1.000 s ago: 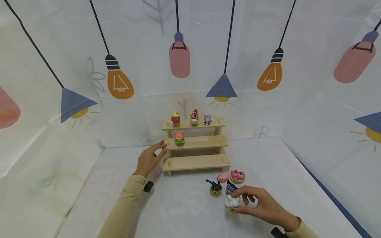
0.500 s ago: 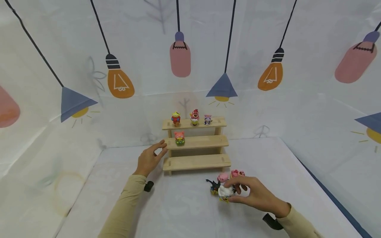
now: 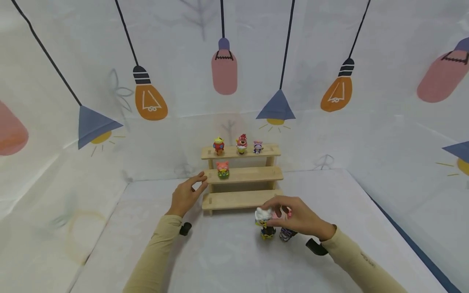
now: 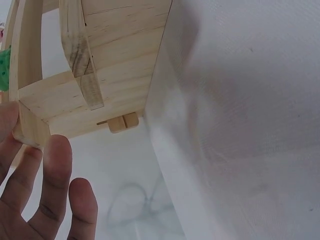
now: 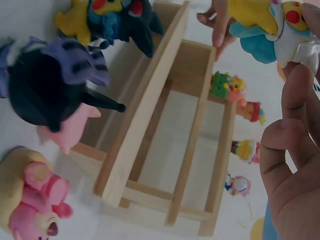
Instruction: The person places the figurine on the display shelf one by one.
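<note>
So the biggest thing here is the white tabletop (image 3: 227, 260), and on it the three-step wooden shelf (image 3: 242, 176), which sits just ahead of both hands. The left hand (image 3: 185, 195) hasn't budged from a second ago: fingers loosely spread and relaxed, fingertips (image 4: 55, 165) touching the shelf's left end at the middle step, gripping nothing. The right hand (image 3: 294, 215) is what changed. A second back it was low and close to the person, down on the tabletop by the loose toys; now it's lifted and moved forward, just in front of the bottom step, pinching the white figurine (image 3: 263, 215) between thumb and fingers, clear of the tabletop. Right under that hand, the dark figurine (image 3: 267, 232) and the purple striped figurine (image 3: 286, 234) stand side by side, with a pink figurine (image 5: 67, 131) and a pink one on a cream base (image 5: 30, 200) next to them in the right wrist view. Beyond the hands, a pink-and-green figurine (image 3: 222, 169) sits on the middle step and three little ones (image 3: 241, 145) line the top step.
</note>
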Tool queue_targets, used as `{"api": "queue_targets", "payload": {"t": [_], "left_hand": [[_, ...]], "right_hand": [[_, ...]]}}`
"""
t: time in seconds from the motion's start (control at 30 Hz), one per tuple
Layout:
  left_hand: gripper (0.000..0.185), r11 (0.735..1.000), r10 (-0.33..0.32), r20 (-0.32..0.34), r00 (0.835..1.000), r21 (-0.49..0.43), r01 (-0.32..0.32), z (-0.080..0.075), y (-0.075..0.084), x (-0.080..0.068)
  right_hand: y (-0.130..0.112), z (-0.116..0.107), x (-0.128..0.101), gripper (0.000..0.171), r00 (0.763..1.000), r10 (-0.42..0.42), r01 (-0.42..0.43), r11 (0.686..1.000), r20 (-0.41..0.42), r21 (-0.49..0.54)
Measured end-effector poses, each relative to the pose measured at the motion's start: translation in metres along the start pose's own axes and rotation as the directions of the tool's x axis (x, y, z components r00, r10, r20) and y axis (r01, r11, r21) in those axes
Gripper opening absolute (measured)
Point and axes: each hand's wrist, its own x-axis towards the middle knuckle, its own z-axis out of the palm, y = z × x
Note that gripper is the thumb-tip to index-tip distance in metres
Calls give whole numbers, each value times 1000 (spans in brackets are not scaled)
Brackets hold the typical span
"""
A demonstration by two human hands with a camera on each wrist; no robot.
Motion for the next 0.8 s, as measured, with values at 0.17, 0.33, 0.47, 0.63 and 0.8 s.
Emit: {"api": "queue_targets", "payload": {"t": [0.17, 0.33, 0.47, 0.63, 0.8], "left_hand": [[33, 1000, 4, -3, 1000, -2, -4, 1, -1, 1], [34, 1000, 11, -6, 1000, -11, -11, 1, -3, 1], [34, 1000, 7, -7, 1000, -7, -7, 1, -3, 1], [35, 1000, -4, -2, 1000, 8, 4, 0, -3, 1], [35, 1000, -6, 4, 1000, 10, 6, 0, 0, 2]], "right_hand": [[6, -6, 19, 40, 1000, 30, -30, 999, 7, -33], [33, -12, 32, 40, 998, 56, -56, 996, 2, -73], [49, -18, 45, 38, 994, 108, -107, 990, 8, -88], [61, -20, 64, 36, 988, 155, -153, 985, 20, -75], [72, -20, 81, 36, 978, 210, -209, 974, 10, -82]]}}
